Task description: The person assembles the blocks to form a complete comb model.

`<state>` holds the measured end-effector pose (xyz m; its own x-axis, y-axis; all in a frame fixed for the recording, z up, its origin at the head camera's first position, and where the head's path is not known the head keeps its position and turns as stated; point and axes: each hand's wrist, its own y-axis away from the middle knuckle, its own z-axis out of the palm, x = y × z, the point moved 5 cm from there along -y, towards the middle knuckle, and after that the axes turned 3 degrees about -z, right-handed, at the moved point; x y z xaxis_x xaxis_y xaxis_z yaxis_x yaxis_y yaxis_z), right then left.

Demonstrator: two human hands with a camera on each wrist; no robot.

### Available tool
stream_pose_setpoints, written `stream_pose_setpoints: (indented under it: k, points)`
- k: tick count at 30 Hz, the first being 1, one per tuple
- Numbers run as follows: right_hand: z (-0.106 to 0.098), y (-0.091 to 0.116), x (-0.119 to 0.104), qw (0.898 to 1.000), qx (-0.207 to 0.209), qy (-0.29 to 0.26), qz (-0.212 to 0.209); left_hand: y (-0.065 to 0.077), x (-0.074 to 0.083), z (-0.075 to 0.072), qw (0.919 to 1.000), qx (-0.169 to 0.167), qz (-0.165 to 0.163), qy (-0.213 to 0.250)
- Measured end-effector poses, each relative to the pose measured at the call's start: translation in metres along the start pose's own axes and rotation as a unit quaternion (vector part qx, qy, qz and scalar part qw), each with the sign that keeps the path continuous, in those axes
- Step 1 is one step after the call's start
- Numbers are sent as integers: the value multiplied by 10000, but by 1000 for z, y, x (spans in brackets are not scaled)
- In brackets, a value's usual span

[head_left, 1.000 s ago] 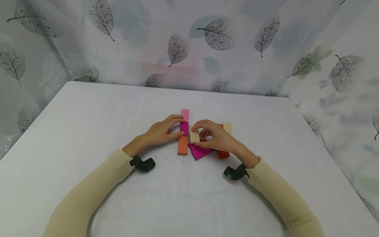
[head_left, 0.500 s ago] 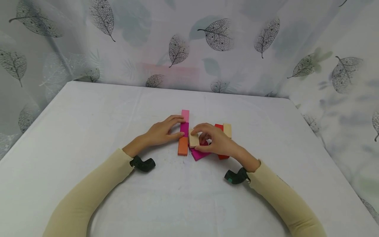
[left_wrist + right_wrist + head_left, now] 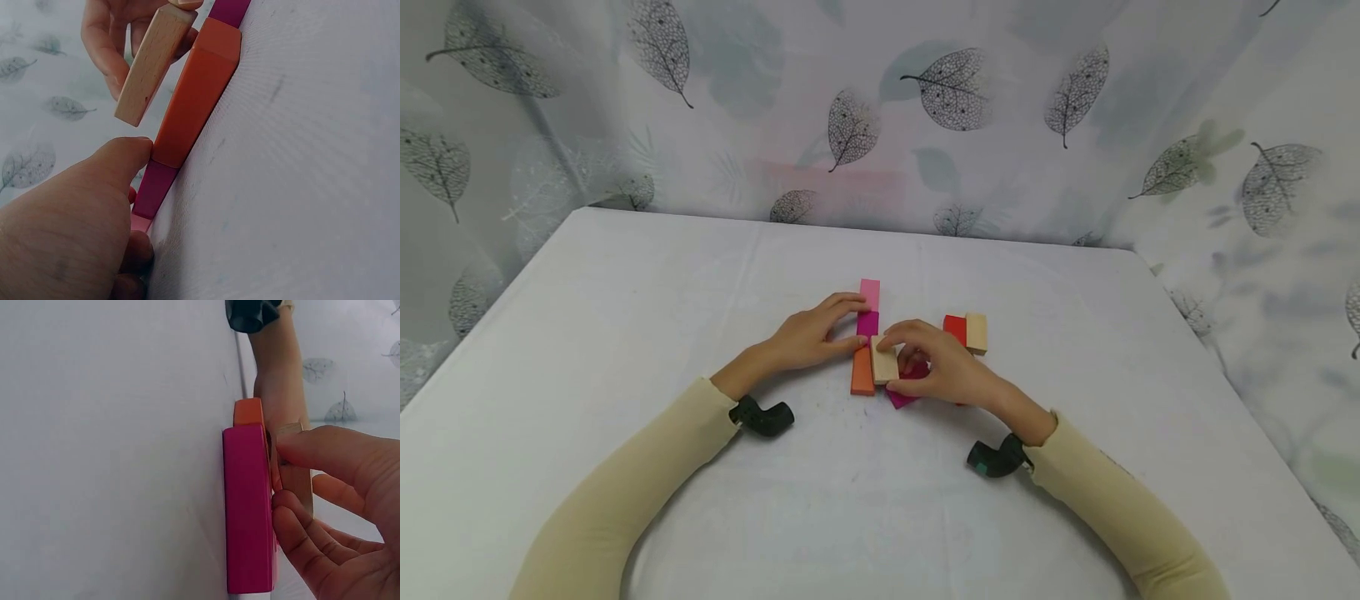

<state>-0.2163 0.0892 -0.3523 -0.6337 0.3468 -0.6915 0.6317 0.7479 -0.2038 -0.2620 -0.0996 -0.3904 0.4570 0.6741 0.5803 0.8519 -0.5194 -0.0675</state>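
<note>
A plain wooden block (image 3: pixel 885 365) is pinched between the thumb and fingers of my right hand (image 3: pixel 951 362). It is raised and tilted in the left wrist view, beside the orange block (image 3: pixel 200 94). On the table, a pink block (image 3: pixel 869 292), a magenta block (image 3: pixel 867 323) and the orange one form a line end to end. My left hand (image 3: pixel 808 337) lies along the left side of that line, its thumb tip near the magenta-orange joint and its fingertips by the pink block. Another magenta block (image 3: pixel 248 512) lies partly under my right hand.
Right of the right hand, a red block (image 3: pixel 955 327) and a pale wooden block (image 3: pixel 977 333) lie side by side on the white-covered table (image 3: pixel 760 517). Dark curved wrist pieces (image 3: pixel 767 418) hang from both sleeves. A leaf-patterned curtain (image 3: pixel 880 100) stands behind.
My right hand has moved slightly left and nearer with the wooden block, which now overlaps the line's edge in the head view. The left hand stays in place.
</note>
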Motion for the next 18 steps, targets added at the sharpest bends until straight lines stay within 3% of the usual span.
stream_pose_setpoints:
  k: [18]
  points:
    - [8, 7, -11, 10000, 28, -59, -71, 0, 0, 0, 10000, 23, 23, -61]
